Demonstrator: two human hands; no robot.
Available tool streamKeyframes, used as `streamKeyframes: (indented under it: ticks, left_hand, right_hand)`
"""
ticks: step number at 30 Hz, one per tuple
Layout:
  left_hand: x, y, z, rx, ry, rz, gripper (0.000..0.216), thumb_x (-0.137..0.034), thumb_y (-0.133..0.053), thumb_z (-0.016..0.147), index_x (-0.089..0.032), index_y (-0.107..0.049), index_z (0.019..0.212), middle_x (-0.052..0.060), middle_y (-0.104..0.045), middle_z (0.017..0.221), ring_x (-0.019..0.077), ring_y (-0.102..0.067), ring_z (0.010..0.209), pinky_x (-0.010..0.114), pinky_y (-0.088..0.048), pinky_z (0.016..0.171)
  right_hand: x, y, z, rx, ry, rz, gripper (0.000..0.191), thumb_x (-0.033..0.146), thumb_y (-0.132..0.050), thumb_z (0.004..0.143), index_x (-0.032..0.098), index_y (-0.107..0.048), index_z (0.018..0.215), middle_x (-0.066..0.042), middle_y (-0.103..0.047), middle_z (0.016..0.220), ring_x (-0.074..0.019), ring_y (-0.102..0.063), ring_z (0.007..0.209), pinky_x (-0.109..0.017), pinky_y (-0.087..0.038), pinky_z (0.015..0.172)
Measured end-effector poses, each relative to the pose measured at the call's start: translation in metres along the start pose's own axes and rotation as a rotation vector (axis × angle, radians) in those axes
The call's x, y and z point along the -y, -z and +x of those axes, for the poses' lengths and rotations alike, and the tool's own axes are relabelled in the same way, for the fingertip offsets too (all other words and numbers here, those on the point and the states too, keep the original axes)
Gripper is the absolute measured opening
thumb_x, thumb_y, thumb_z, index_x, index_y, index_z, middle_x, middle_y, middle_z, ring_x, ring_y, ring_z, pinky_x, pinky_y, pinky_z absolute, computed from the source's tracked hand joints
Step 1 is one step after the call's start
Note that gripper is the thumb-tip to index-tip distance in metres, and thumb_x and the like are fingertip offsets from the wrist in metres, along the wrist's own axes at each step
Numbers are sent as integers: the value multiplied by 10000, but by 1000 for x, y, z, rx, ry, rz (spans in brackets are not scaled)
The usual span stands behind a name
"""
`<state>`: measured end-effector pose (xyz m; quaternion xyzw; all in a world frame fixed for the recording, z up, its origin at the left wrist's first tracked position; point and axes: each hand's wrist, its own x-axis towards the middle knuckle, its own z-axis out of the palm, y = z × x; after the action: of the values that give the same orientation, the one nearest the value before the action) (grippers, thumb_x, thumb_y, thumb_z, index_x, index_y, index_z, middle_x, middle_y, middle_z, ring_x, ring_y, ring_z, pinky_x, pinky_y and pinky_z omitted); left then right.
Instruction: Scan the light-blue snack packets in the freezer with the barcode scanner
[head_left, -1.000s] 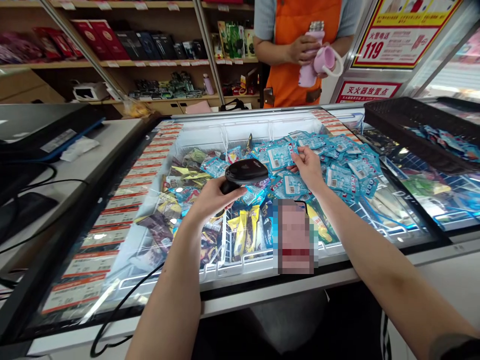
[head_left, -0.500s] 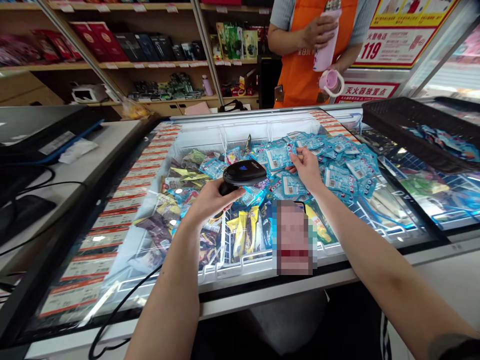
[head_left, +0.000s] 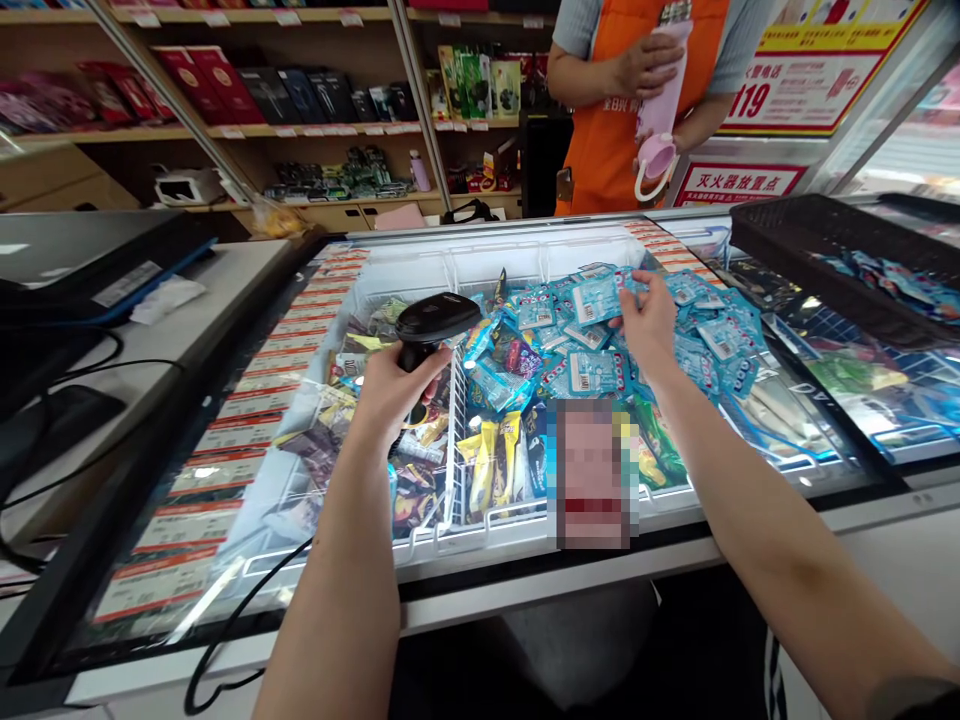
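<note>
My left hand is wrapped round the handle of a black barcode scanner, raised above the left part of the freezer. Between the fingers of my right hand is the edge of a blue packet, its barcode label facing up. Beneath and around that hand spreads a pile of similar blue packets on the freezer's glass top. Closer to me, a blurred-out phone-shaped thing rests near the freezer's front edge.
Wrapped ice creams fill wire baskets in the freezer. At right stands a dark tray holding more blue packets. A cable trails at left. Across the freezer, a person in an orange apron holds a pink bottle.
My left hand has moved left with the scanner, away from the packets. My right hand has shifted right and slightly up with the blue packet. The other person's pink cup has tipped.
</note>
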<state>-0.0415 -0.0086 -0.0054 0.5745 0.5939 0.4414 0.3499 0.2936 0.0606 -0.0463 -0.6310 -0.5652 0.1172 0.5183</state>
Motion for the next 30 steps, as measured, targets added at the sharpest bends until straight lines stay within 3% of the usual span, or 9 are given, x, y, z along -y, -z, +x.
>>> streamKeyframes:
  ticks: [6,12,16,19,21,25,30]
  left_hand:
    - [12,6,11,-226,44,-143,328,-441,-731,682,-174,-550,741,-19,-527,579,95,-463,439,227,-356,411]
    - [20,12,17,-324,50,-187,309,-415,-737,670,-179,-546,724,-18,-522,578,97,-455,416,228,-336,375]
    - [21,14,16,-361,78,-193,317,-407,-751,653,-179,-540,717,-19,-523,570,98,-451,406,230,-325,359]
    - [22,17,15,-393,86,-209,307,-411,-740,659,-180,-551,731,-24,-512,561,98,-443,401,231,-314,351]
    - [24,20,16,-402,83,-216,301,-416,-728,668,-181,-553,738,-30,-501,554,97,-439,397,234,-324,355]
    - [30,25,18,-422,70,-156,322,-456,-709,681,-185,-539,717,-22,-511,556,105,-458,405,237,-347,366]
    - [31,28,18,-434,94,-42,348,-496,-696,681,-186,-538,697,-2,-544,565,122,-489,425,236,-360,372]
  right_hand:
    - [-18,23,17,-242,46,-352,357,325,-356,947,141,-557,1177,-176,-638,1039,-323,-600,1038,-530,-438,923]
    - [-20,27,11,-305,-46,-536,315,295,-420,897,152,-606,1107,-226,-546,1201,-390,-441,1191,-633,-358,932]
    - [-2,22,6,-268,70,-559,333,261,-443,892,157,-606,1163,-214,-532,1262,-399,-395,1242,-632,-314,977]
    - [22,7,5,-137,225,-506,344,243,-453,899,172,-619,1192,-184,-559,1284,-378,-419,1250,-594,-306,1017]
    - [40,-11,6,46,306,-444,314,246,-461,910,171,-658,1143,-168,-609,1235,-352,-488,1202,-539,-348,1014]
    - [77,-62,6,527,436,-299,324,262,-452,954,162,-667,1175,-114,-700,1137,-264,-628,1049,-387,-454,939]
    - [114,-126,0,814,547,-362,352,386,-515,966,158,-657,1193,-132,-683,1208,-289,-611,1148,-353,-448,936]
